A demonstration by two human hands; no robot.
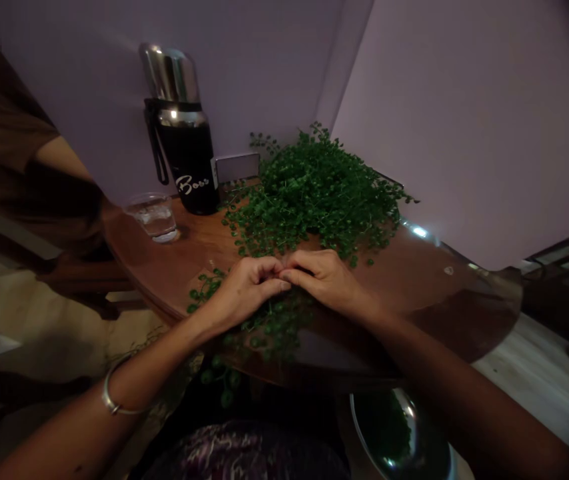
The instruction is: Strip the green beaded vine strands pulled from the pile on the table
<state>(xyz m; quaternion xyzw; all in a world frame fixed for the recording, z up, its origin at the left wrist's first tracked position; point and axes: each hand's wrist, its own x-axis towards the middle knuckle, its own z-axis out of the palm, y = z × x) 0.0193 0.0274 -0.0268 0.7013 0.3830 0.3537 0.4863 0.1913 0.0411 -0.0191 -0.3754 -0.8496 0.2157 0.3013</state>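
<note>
A heap of green leafy sprigs (314,190) lies on a round brown table (414,280). My left hand (244,287) and my right hand (327,277) meet fingertip to fingertip at the near side of the heap. Both have their fingers curled and pinched together on a small sprig that is mostly hidden by the fingers. Loose picked leaves (269,327) lie on the table under my wrists, and some hang over its near edge. A metal bangle (114,393) sits on my left forearm.
A black and steel flask (182,133) stands at the back left of the table, with a glass of water (154,217) beside it. A steel bowl (399,433) holding greens sits below the table's near edge. Another person in a brown shirt (9,153) is at the left.
</note>
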